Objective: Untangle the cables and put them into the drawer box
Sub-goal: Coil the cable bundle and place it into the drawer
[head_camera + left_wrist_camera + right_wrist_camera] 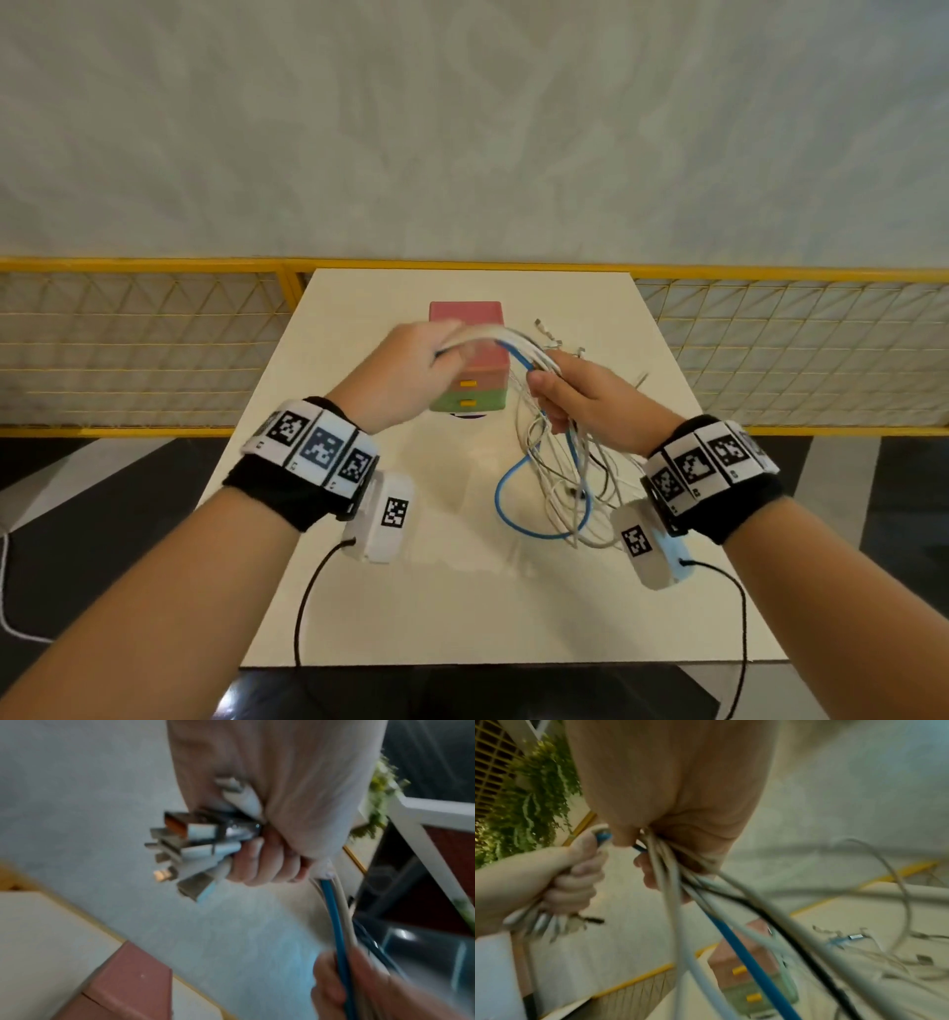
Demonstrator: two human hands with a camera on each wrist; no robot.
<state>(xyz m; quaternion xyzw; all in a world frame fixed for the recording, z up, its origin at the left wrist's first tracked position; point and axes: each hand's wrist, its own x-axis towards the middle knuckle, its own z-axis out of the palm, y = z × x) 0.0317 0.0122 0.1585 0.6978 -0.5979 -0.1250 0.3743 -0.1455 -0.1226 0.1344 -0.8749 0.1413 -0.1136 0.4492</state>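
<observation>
A bundle of white cables [552, 462] with one blue cable [513, 506] and a thin black one hangs above the white table [462, 591]. My left hand [411, 370] grips the plug ends [185, 850], fist closed, in front of the drawer box [470, 360]. My right hand [580, 395] grips the same bundle a short way along; the loops dangle below it onto the table. The drawer box is pink on top and green at the bottom, with yellow handles [467, 403], drawers shut. In the right wrist view the cables [731, 933] fan down from my fist.
Loose cable ends with connectors [549, 334] lie on the table right of the box. A yellow mesh fence [128, 349] runs behind the table. Black wrist-camera leads [308, 591] trail over the table's near edge.
</observation>
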